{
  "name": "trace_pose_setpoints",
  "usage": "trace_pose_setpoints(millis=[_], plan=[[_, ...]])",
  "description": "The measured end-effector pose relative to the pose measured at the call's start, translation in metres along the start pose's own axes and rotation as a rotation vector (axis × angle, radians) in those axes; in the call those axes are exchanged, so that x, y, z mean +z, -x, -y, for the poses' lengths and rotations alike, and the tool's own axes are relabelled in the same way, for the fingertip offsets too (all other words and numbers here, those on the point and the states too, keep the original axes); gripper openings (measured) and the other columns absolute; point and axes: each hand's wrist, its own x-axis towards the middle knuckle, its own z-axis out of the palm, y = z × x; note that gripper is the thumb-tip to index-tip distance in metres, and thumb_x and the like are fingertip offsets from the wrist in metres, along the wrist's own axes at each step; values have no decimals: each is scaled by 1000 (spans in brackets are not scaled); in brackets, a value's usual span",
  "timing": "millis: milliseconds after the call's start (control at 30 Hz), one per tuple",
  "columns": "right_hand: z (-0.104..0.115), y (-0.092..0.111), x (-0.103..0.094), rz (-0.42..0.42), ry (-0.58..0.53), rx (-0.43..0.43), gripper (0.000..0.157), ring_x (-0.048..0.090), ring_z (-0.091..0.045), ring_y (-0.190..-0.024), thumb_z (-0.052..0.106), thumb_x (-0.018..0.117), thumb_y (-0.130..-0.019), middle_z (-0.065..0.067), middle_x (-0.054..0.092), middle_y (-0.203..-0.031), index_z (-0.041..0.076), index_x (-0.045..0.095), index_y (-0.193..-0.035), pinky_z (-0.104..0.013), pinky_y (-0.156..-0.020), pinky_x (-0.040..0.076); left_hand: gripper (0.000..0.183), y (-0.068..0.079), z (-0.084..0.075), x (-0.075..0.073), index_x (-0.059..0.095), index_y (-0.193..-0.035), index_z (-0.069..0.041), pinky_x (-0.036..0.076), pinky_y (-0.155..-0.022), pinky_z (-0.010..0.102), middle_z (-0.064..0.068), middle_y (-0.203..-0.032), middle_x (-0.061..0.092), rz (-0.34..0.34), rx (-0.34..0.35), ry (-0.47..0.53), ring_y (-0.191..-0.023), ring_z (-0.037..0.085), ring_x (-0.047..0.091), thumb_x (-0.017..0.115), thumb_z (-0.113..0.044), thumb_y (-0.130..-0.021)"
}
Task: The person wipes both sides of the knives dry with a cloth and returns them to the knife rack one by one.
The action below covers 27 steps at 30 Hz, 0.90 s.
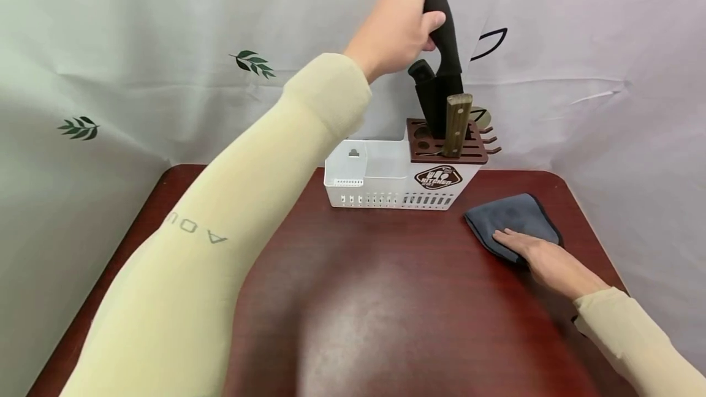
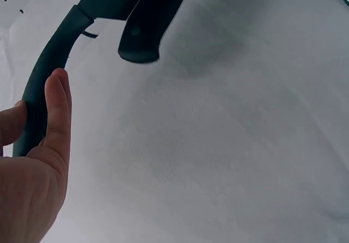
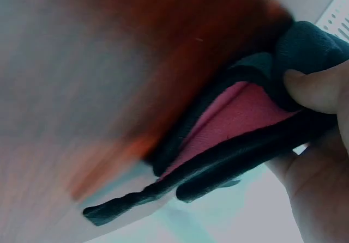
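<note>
My left hand (image 1: 405, 20) grips the black handle of a large knife (image 1: 445, 35), held upright over a white kitchen rack (image 1: 386, 167). The knife's dark blade runs down toward the slots in the rack's brown top (image 1: 421, 155); its lower end is hidden. Beside it lean another black-handled knife (image 1: 421, 72) and a wooden-handled knife (image 1: 458, 124). To the right, my right hand (image 1: 546, 262) lies over a folded grey cloth (image 1: 510, 216) on the table. In the right wrist view, the thumb pinches the cloth's fold (image 3: 311, 47), and a pink lining shows.
The dark red table (image 1: 358, 299) has white fabric walls (image 1: 165, 29) behind it and at its sides. Brown hooks (image 1: 491, 139) stick out from the rack's right side. An open white compartment (image 1: 353, 164) makes up the rack's left part.
</note>
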Motion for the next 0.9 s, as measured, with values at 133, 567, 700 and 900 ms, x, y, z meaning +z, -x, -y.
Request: trace_pose_setpoints(millis=[133,567,700,900], plan=[[-2,5,6,-60,15,-76,67,54,-38,-127,-23,52,-75,-18,58,-140,4,62,-136,1,-102,8,48,-6,-5,11,33,-150,-23,49,-83,17,2,-139,52,18,12,7,-94,16,64,47,-18,-105],[9,4,11,-50,41,-25,61,52,-42,-129,-20,56,-78,-19,55,-142,1,61,-136,-36,-100,45,41,-13,-15,46,40,-147,-25,41,-91,17,-2,-137,56,113,89,-213,-110,9,55,45,-23,-106],[9,3,12,-66,47,-29,60,53,-42,-127,-20,55,-78,-19,56,-141,0,62,-135,-41,-98,46,38,-14,-16,56,44,-146,-26,41,-90,19,-5,-137,56,166,83,-278,-109,9,53,42,-25,-107],[10,4,14,-67,31,-7,59,53,-43,-128,-19,56,-80,-20,56,-141,0,62,-135,-25,-105,39,37,-16,-16,69,49,-144,-25,35,-99,16,-10,-143,52,224,93,-402,-122,5,47,41,-27,-108]])
